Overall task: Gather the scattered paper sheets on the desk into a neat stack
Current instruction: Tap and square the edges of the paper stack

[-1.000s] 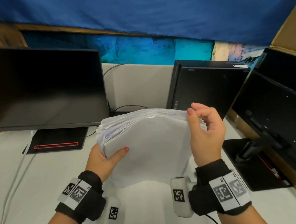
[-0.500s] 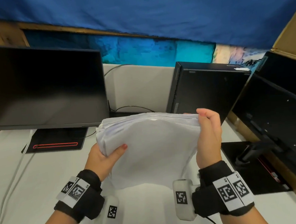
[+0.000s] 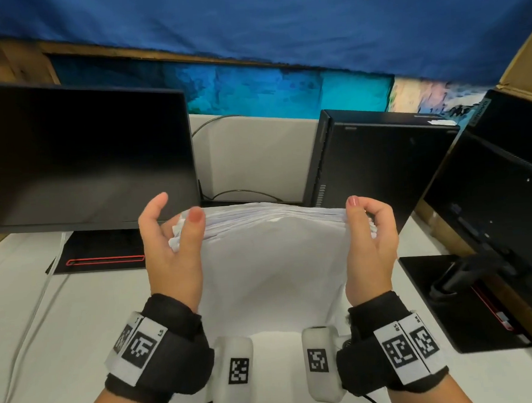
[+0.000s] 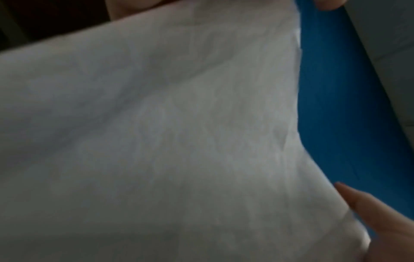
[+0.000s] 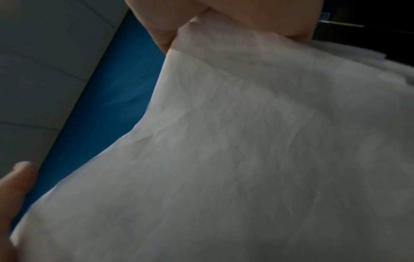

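Note:
A thick stack of white paper sheets (image 3: 274, 263) stands nearly upright on the white desk (image 3: 63, 322), its broad face toward me. My left hand (image 3: 180, 225) grips the stack's top left corner, thumb on the near face, with one finger lifted free. At the top right corner my right hand (image 3: 363, 217) pinches the sheets, thumb in front and curled fingers behind. In the left wrist view the paper (image 4: 179, 141) fills the picture, and likewise the paper (image 5: 246, 159) in the right wrist view. The sheets' top edges are fanned slightly.
A dark monitor (image 3: 81, 156) stands at the back left, a black computer tower (image 3: 377, 160) behind the stack. Another monitor (image 3: 493, 218) with its flat base (image 3: 451, 299) is at the right, beside a cardboard box (image 3: 527, 60). Cables (image 3: 23, 325) run along the left.
My left hand has moved from the stack's lower left edge up to its top left corner. The right hand stays at the top right corner, and the stack's top edge now sits more level.

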A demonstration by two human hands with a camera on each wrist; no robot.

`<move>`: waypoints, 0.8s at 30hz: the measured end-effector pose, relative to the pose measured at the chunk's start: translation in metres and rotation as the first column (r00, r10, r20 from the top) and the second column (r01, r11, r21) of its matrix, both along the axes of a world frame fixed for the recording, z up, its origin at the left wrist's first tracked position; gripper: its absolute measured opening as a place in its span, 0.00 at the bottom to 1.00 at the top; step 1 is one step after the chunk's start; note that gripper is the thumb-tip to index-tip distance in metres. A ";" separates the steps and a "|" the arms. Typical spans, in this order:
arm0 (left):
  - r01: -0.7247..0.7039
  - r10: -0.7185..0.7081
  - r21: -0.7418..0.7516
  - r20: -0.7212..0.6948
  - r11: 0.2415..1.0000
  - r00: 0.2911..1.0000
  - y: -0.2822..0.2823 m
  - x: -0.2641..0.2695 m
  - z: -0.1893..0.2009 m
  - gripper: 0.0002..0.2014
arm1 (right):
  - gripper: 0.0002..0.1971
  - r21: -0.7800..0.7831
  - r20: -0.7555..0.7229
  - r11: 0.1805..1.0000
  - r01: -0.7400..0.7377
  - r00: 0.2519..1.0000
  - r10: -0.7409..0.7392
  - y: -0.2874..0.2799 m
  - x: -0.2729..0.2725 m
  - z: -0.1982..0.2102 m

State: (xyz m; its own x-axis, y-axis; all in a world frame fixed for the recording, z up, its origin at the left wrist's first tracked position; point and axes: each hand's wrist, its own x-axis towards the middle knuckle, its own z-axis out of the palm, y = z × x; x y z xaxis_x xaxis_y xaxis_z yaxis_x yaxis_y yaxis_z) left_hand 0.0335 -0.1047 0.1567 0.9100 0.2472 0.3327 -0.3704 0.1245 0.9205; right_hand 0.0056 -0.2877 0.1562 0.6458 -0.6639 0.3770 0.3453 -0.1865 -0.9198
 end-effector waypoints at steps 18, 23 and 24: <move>-0.109 0.104 -0.016 -0.182 0.994 0.978 -0.002 0.022 0.010 0.03 | 0.12 0.019 0.033 0.999 0.034 0.999 -0.035 -0.003 0.008 -0.003; -0.089 0.083 -0.028 -0.184 0.996 0.980 -0.003 0.022 0.011 0.04 | 0.09 0.076 0.028 0.997 0.025 0.999 -0.027 -0.006 0.009 -0.001; -0.085 0.082 -0.010 -0.168 0.996 0.982 -0.003 0.022 0.011 0.03 | 0.10 0.066 0.045 0.998 0.022 0.999 -0.025 -0.006 0.009 0.001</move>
